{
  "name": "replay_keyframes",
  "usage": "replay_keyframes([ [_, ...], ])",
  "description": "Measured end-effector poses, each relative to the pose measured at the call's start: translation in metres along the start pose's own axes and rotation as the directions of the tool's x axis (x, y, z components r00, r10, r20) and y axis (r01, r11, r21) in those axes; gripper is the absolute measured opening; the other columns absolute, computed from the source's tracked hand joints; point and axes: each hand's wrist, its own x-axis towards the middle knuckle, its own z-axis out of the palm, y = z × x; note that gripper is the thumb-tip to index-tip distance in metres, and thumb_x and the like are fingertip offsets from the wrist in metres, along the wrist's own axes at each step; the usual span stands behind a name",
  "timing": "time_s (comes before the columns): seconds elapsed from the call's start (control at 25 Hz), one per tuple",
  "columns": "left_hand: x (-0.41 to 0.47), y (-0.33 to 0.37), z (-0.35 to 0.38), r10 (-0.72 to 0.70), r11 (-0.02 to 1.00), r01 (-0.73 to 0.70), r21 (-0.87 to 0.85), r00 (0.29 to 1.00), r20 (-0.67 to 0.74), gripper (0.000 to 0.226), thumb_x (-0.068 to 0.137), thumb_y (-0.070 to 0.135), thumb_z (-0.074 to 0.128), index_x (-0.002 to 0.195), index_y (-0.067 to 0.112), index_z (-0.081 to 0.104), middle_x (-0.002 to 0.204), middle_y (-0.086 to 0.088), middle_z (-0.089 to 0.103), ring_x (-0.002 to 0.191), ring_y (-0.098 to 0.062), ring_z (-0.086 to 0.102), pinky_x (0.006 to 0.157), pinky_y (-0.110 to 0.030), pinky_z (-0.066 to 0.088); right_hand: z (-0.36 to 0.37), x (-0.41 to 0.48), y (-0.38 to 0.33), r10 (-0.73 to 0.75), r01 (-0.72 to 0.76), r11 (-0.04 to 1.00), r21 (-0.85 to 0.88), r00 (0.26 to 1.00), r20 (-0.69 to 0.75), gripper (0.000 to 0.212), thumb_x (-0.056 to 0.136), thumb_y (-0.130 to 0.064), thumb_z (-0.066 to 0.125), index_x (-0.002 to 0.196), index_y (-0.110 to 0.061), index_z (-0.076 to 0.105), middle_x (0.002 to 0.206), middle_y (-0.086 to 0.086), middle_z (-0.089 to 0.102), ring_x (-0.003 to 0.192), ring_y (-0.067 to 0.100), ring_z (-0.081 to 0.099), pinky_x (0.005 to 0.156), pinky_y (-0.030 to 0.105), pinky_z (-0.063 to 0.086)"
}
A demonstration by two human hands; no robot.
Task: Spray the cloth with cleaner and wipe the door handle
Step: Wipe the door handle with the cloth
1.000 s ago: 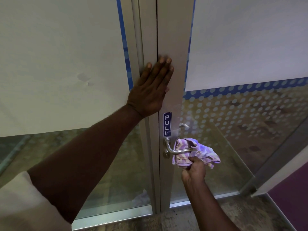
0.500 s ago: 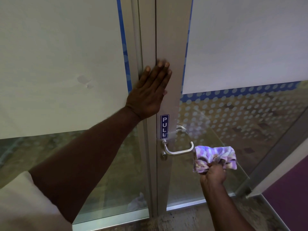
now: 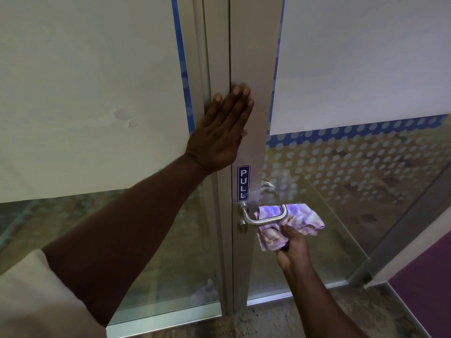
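A silver lever door handle [image 3: 264, 219] sticks out from the metal door frame [image 3: 253, 57], below a blue PULL sticker [image 3: 243, 183]. My right hand [image 3: 292, 247] grips a crumpled purple and white cloth [image 3: 296, 222] and holds it behind and under the lever, touching it. My left hand [image 3: 223, 130] lies flat with fingers together against the frame above the sticker and holds nothing. No spray bottle is in view.
Frosted glass panels [image 3: 361, 57] with a blue dotted band fill both sides of the frame. A second handle [image 3: 268, 186] shows through the glass on the far side. A metal threshold and stone floor [image 3: 268, 320] lie below; a purple wall stands at the lower right.
My right hand has brought the cloth back left from beyond the lever's tip to behind and under the lever. My left hand stays pressed on the frame.
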Motion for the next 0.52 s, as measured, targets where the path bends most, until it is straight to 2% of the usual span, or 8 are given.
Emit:
replay_keyframes([
  [0.08,0.000,0.000,0.000,-0.006,1.000,0.006,0.001,1.000,-0.010,0.053,0.110,0.023,0.045,0.157,-0.001,0.038,0.163,-0.023,0.039,0.152,-0.039,0.037,0.126,-0.053,0.023,0.004,-0.003,0.010,0.048,-0.048,0.999,0.003,0.999,-0.025,0.032,0.095,0.007,0.044,0.122,-0.003,0.058,0.104,0.020,0.060,0.067,0.025,0.069,0.054,0.031,0.060],
  [0.12,0.000,0.001,0.000,-0.007,1.000,0.007,-0.002,1.000,-0.015,0.053,0.110,0.022,0.045,0.157,-0.001,0.039,0.163,-0.023,0.039,0.152,-0.039,0.038,0.126,-0.053,0.022,0.005,-0.004,0.016,0.055,-0.054,0.998,0.019,0.998,-0.037,0.035,0.095,0.009,0.042,0.122,-0.005,0.058,0.104,0.019,0.063,0.065,0.023,0.071,0.053,0.030,0.060],
  [0.2,0.000,0.001,0.001,-0.006,1.000,0.006,-0.010,1.000,-0.014,0.053,0.110,0.022,0.044,0.157,-0.001,0.039,0.163,-0.023,0.039,0.152,-0.039,0.038,0.126,-0.053,0.022,0.009,-0.006,0.027,0.052,-0.050,0.998,0.045,0.998,-0.042,0.045,0.093,0.012,0.041,0.131,-0.007,0.056,0.112,0.019,0.067,0.073,0.026,0.074,0.064,0.036,0.063],
  [0.32,0.000,0.000,0.003,-0.007,1.000,0.007,-0.018,1.000,-0.017,0.053,0.110,0.022,0.044,0.157,-0.001,0.038,0.163,-0.023,0.039,0.152,-0.039,0.036,0.127,-0.052,0.018,0.014,-0.008,0.040,0.067,-0.065,0.997,0.038,0.997,-0.033,0.056,0.092,0.013,0.040,0.144,-0.003,0.050,0.131,0.024,0.062,0.089,0.031,0.069,0.082,0.044,0.057],
  [0.44,0.000,-0.001,0.006,-0.014,0.999,0.014,-0.036,1.000,-0.018,0.053,0.110,0.021,0.042,0.158,0.000,0.036,0.164,-0.022,0.037,0.153,-0.039,0.034,0.129,-0.051,0.013,0.019,-0.009,0.051,0.062,-0.061,0.998,0.027,0.996,-0.057,0.056,0.091,0.015,0.042,0.143,-0.003,0.052,0.126,0.022,0.065,0.082,0.027,0.072,0.073,0.039,0.062],
  [0.52,0.000,0.000,0.007,-0.015,0.999,0.014,-0.030,1.000,-0.018,0.052,0.111,0.022,0.040,0.158,0.000,0.035,0.165,-0.022,0.037,0.154,-0.039,0.033,0.129,-0.050,0.010,0.022,-0.009,0.057,0.047,-0.046,0.999,0.017,0.996,-0.080,0.055,0.090,0.017,0.043,0.142,-0.001,0.052,0.123,0.022,0.065,0.083,0.029,0.070,0.079,0.042,0.058],
])
